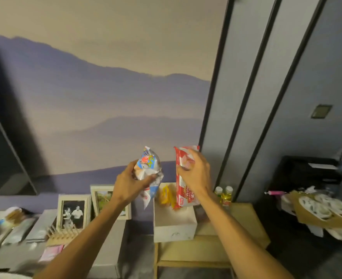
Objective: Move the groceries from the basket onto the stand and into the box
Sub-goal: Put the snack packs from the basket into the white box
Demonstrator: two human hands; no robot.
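My left hand (pixel 129 183) grips a crumpled blue-and-white snack packet (pixel 149 172), held upright in the air to the left of the box. My right hand (pixel 194 174) grips a long red-and-white packet (pixel 183 195) near its top; the packet's lower end hangs at the mouth of the white box (pixel 174 226). A yellow packet (pixel 166 195) sticks up inside that box. The box stands on a low wooden stand (pixel 196 250). A basket does not show anywhere in the head view.
Two small yellow bottles (pixel 224 195) stand behind the box. Two framed photos (pixel 73 212) and a wooden rack (pixel 62 235) sit on the grey cabinet at left. A black unit with papers and white slippers (pixel 325 208) is at right. A dark screen leans at far left.
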